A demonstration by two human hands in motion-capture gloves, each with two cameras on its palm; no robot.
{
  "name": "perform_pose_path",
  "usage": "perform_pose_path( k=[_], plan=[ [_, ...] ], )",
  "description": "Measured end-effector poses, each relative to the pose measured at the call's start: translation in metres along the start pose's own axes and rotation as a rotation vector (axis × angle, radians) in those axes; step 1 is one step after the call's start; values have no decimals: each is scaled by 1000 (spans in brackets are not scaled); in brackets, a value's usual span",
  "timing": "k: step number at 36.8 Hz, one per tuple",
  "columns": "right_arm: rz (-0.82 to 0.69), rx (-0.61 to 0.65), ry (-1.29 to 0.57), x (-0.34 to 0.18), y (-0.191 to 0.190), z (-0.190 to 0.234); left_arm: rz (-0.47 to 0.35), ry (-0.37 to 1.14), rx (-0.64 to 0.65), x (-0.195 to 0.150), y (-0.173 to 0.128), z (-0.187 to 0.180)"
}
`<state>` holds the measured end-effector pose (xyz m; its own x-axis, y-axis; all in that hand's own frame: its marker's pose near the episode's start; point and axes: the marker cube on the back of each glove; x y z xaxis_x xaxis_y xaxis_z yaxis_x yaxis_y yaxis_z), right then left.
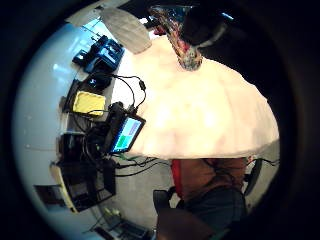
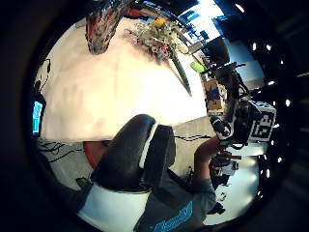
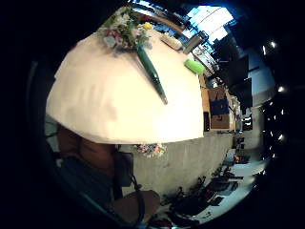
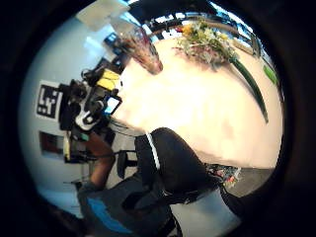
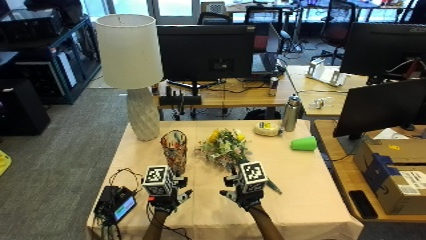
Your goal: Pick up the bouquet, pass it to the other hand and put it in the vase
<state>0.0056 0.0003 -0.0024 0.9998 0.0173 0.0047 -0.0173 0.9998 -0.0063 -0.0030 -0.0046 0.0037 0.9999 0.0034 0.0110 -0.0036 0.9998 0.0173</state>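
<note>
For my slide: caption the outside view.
Both gloved hands hover over the table; bouquet lies beside the empty vase.

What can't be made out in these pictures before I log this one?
- Bouquet stems: in the outside view the right hand covers most of them.
- Contact: no view settles whether either hand touches anything; the bouquet lies apart on the table in the palm views.
- Vase: its top is cut off in the left thumb side palm view; contents unreadable.
- Left hand fingers: mostly hidden in the outside view.
</note>
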Motion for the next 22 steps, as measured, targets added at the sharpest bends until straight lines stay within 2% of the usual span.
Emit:
perform_pose_path(
  k=[10, 18, 22],
  plan=[
    [134, -21, 25, 76, -20, 19, 14, -1, 30, 6, 3, -6],
    [268, -93, 10, 159, -44, 62, 26, 8, 40, 9, 3, -5],
    [316, -129, -10, 184, -53, 85, 24, 7, 29, 10, 6, -9]
  ],
)
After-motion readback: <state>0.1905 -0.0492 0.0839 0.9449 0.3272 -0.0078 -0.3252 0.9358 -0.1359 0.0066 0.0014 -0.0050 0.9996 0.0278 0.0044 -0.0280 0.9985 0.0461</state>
